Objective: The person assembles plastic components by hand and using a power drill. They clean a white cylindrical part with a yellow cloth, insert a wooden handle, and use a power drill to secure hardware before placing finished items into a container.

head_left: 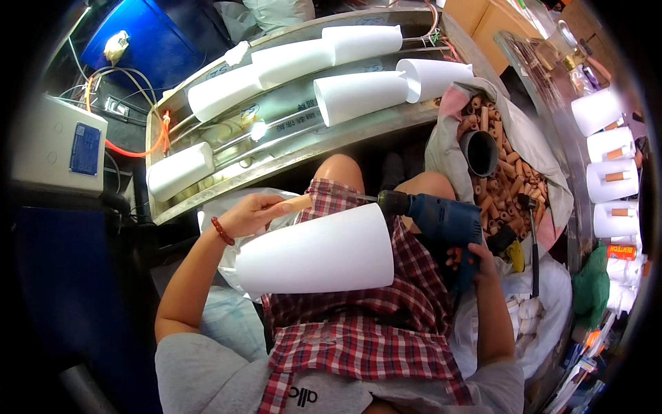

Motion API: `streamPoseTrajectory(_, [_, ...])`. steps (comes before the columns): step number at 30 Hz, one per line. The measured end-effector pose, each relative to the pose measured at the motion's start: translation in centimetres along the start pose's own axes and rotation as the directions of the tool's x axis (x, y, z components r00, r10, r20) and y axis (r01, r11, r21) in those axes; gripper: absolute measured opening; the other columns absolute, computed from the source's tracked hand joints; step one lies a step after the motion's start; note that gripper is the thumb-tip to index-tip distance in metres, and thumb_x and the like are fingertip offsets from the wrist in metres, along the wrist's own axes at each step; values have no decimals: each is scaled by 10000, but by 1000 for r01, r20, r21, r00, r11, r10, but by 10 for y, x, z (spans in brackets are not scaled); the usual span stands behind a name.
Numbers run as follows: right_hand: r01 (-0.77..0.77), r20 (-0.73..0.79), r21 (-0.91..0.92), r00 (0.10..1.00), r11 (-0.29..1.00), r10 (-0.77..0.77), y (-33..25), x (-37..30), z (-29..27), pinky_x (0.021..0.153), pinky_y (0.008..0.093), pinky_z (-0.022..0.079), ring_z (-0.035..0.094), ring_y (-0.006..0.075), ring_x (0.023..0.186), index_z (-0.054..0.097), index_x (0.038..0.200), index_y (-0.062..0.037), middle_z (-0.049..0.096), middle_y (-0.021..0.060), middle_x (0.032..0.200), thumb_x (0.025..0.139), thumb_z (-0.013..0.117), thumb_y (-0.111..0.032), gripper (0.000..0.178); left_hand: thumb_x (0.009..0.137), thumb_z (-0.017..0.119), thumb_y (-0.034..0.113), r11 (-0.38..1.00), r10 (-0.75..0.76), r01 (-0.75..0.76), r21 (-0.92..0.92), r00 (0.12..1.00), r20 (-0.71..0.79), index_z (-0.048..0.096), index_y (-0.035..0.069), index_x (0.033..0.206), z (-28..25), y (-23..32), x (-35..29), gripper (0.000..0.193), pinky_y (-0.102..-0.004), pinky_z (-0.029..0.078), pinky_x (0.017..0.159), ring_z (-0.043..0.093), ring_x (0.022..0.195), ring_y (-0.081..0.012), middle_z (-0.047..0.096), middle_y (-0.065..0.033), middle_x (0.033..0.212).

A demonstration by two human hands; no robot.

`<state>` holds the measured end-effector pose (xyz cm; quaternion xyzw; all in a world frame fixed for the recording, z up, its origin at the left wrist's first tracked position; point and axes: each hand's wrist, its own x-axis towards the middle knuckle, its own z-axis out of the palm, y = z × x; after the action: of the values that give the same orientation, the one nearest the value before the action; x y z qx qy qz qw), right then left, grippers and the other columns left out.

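My left hand (256, 212) pinches a short tan tube (296, 204), which points toward the drill. My right hand (477, 263) is wrapped round the grip of a blue power drill (441, 217). The drill's black chuck (392, 203) faces left, and a thin bit appears to run from it toward the tube. Whether bit and tube touch I cannot tell. A large white tapered cylinder (318, 252) lies sideways across my lap, its wide end to the right, just below my left hand and the tube.
Ahead is a long trough (276, 162) with several white cylinders (362, 98) on metal rods. Right of my knees, a sack (546, 131) holds many brown tubes (510, 176) and a dark round pipe (478, 153). A hammer (534, 248) leans there. More white cylinders (612, 181) line the right side.
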<state>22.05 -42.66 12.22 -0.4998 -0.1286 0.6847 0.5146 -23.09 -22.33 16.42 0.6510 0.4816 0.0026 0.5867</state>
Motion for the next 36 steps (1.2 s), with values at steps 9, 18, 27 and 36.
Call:
streamPoseTrajectory(9, [-27, 26, -52, 999, 998, 28, -4, 5, -5, 524, 369, 568, 673, 325, 705, 348, 1300, -18, 634, 231, 940, 687, 699, -215, 734, 920, 568, 372, 996, 81, -83, 30, 995, 60, 676, 17, 951, -14, 4, 16, 372, -212, 381, 476, 484, 524, -46, 527, 20, 593])
streamPoseTrajectory(18, [-66, 32, -53, 997, 996, 67, -6, 5, -8, 573, 380, 574, 667, 324, 737, 369, 1286, 1, 628, 231, 930, 668, 706, -224, 739, 884, 633, 315, 991, 111, -117, 68, 990, 87, 685, 5, 970, -12, 20, 25, 325, -214, 389, 458, 489, 511, -48, 538, 8, 596])
streamPoseTrajectory(27, [-83, 74, -16, 994, 996, 84, -6, 9, -18, 664, 436, 571, 657, 339, 799, 390, 1275, 17, 617, 233, 964, 663, 682, -198, 712, 836, 693, 289, 980, 58, -77, 183, 993, 106, 705, 9, 950, -12, 40, 37, 303, -236, 397, 449, 505, 501, -69, 579, -19, 605])
streamPoseTrajectory(36, [-121, 33, 0, 992, 993, 121, -14, 7, 3, 563, 384, 560, 667, 345, 711, 415, 1251, 16, 638, 236, 860, 660, 643, -185, 665, 823, 706, 236, 953, 45, -85, 290, 989, 141, 708, 18, 920, 9, 71, 55, 239, -251, 398, 475, 482, 517, -64, 607, -35, 615])
